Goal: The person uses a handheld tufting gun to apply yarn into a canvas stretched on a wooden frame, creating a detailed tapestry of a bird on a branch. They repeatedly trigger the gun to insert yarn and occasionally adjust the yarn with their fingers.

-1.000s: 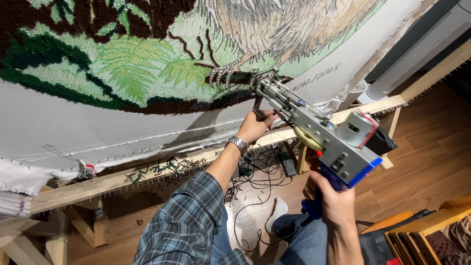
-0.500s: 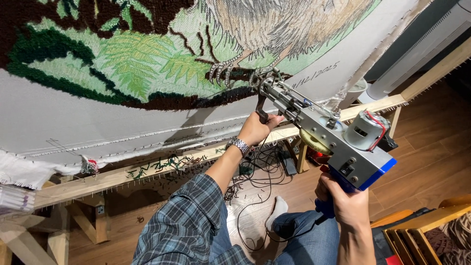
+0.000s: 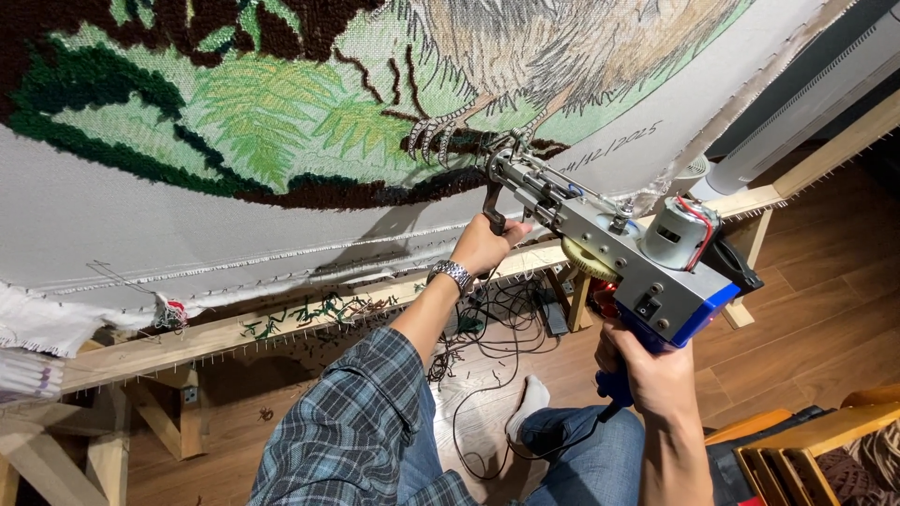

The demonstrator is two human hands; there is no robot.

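Right now, going L to R: stretched backing cloth is hanging on the wooden frame, w/ a half-tufted leaf-and-bird picture filling its upper part. Left hand is reaching up, fingers wrapping the front handle of the tufting gun, steadying it. Gun's needle end is pressing against the cloth at the dark brown band just below the bird's claws. Right hand is gripping the blue rear grip, fingers closed round it; trigger finger hidden. Step looks like filling in the brown border, approx mid-job. Next move prob. calls for keeping the tip firm on the cloth while guiding along the band's edge.
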